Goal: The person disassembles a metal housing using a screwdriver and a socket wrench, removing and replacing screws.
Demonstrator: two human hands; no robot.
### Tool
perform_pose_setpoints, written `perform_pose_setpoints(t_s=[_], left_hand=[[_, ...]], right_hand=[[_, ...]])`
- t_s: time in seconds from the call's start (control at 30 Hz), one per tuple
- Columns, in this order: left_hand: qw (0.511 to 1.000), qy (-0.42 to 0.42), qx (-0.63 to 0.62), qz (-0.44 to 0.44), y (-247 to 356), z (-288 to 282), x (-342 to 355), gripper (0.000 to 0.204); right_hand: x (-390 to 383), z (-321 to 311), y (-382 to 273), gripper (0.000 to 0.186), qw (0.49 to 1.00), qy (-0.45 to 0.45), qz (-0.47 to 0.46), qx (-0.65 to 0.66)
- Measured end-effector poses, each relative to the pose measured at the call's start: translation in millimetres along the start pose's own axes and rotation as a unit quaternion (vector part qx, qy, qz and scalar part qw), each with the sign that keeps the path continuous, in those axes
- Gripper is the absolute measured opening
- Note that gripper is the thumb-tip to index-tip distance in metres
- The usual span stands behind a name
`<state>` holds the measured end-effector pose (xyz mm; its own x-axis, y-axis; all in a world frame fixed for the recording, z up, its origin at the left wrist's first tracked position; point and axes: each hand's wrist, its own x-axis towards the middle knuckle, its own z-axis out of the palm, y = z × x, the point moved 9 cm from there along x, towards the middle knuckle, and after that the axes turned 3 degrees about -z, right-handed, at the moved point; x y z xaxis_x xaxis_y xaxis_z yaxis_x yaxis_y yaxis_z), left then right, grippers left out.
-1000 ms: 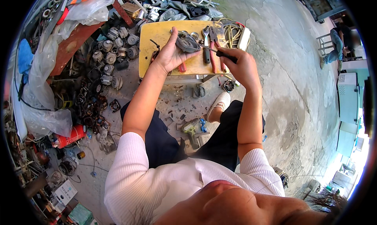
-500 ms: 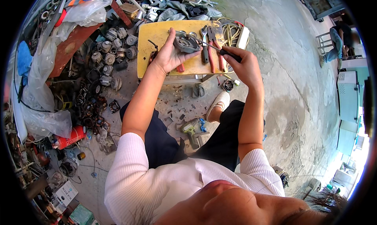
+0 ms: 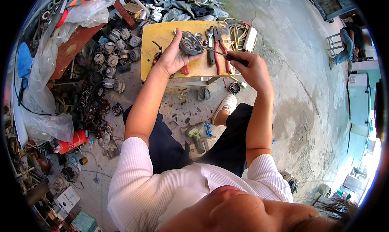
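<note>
— Grip status?
— Left hand (image 3: 172, 57) clamped around a round grey metal motor part (image 3: 189, 43), raised over the yellow worktop's (image 3: 156, 39) middle, seemingly to steady it. Right hand (image 3: 251, 68) closed on a screwdriver (image 3: 227, 55), tip touching the part.
— Surroundings?
— Red-handled pliers (image 3: 221, 49) toward the right edge.

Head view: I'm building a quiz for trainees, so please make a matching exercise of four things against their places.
Things:
1 grey motor part
2 screwdriver
3 red-handled pliers
4 cordless drill

Places:
A lying on the yellow table
B on the floor between the legs
C in the left hand
D in the right hand

Pairs: 1-C, 2-D, 3-A, 4-B
</note>
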<state>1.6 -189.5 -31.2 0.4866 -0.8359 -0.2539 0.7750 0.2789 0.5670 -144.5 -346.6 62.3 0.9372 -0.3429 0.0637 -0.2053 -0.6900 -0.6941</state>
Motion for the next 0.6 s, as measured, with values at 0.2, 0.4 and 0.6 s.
perform_pose_setpoints(t_s=[0.2,0.4,0.6], left_hand=[[1.000,0.016,-0.004,-0.006,-3,1,0,0.070],[1.000,0.019,-0.007,0.000,-1,1,0,0.070],[0.999,0.029,-0.016,-0.002,-1,-5,1,0.068]], right_hand=[[2,3,3,0.031,1.000,0.017,-0.002,-0.022],[2,-8,-1,0.028,0.996,0.063,-0.006,-0.059],[2,-12,3,0.027,0.993,0.072,0.013,-0.088]])
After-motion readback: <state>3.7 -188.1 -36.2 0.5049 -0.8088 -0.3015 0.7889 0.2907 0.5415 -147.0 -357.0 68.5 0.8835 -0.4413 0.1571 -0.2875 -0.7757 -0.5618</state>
